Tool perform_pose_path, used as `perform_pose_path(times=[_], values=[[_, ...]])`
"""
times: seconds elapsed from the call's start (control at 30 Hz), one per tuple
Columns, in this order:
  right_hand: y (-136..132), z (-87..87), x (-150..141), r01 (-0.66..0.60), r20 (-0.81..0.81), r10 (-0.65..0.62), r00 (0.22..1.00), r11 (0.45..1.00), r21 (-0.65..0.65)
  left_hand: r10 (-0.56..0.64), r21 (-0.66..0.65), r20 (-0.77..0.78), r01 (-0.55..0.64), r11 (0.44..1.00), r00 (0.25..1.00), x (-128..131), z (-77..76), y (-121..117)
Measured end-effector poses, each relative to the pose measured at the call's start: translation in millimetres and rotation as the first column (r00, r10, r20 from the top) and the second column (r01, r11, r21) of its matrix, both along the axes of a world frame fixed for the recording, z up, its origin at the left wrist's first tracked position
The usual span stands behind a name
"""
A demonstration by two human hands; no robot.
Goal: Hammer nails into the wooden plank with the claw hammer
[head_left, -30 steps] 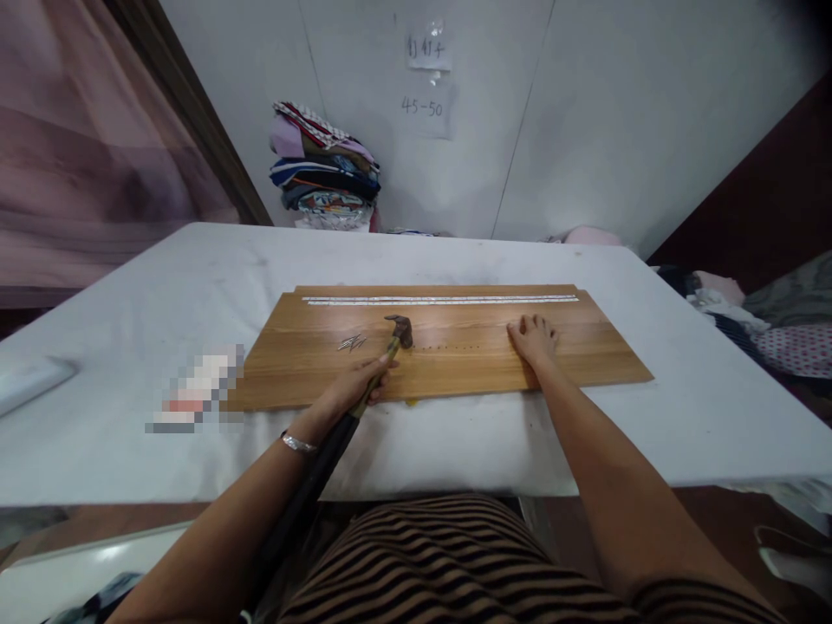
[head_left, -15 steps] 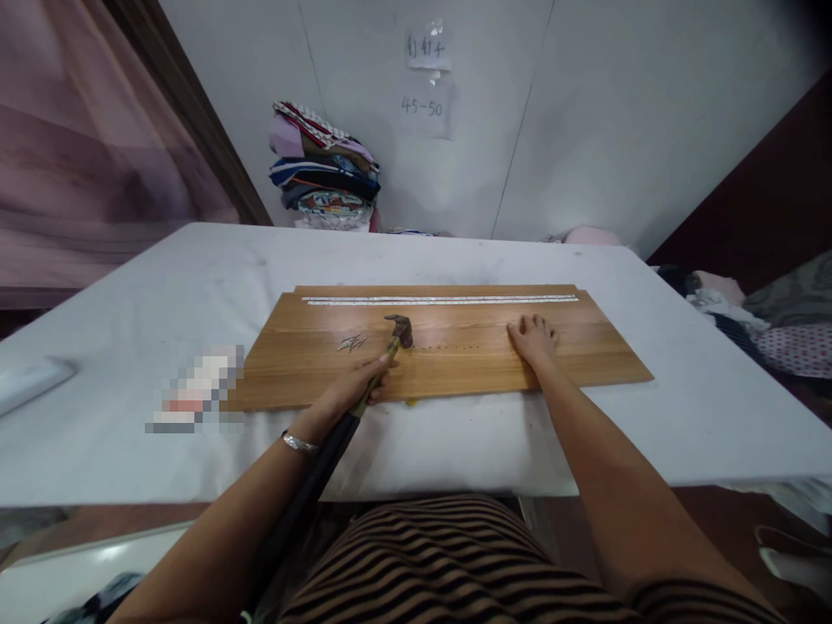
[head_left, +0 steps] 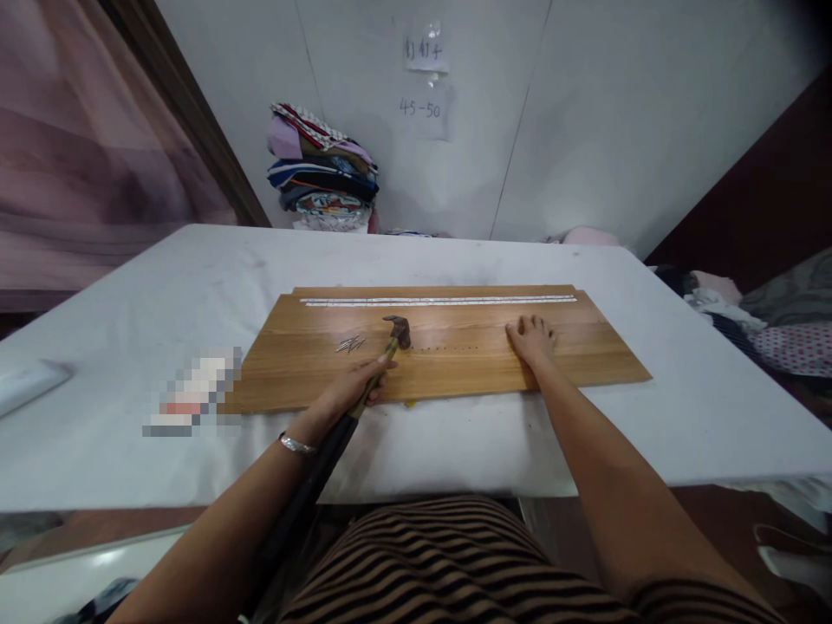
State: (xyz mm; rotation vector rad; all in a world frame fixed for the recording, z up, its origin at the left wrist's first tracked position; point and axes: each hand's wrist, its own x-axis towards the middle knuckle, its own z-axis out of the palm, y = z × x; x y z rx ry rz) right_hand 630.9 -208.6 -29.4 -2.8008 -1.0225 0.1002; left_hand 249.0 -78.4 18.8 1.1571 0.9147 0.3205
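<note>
The hammer (head_left: 398, 332) is grasped by its handle in the left hand (head_left: 364, 381), its curved claw head extended beyond the fingers. The rectangular, wood-grained board (head_left: 455, 373) is touched by the open right hand (head_left: 534, 342). Slender metallic nails (head_left: 351, 344) are grouped left of the head.

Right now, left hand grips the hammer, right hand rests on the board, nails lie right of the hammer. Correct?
Not quite: the head view shows the nails left of the hammer. The rest holds: left hand grips the hammer, right hand rests on the board.
</note>
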Motion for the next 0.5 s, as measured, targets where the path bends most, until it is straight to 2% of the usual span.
perform_pose_path(times=[0.5], values=[[1.3, -8.8, 6.1, -0.001, 0.004, 0.001, 1.000, 1.000, 0.020, 0.020, -0.031, 0.012, -0.020, 0.999, 1.000, -1.1, 0.5, 0.8]])
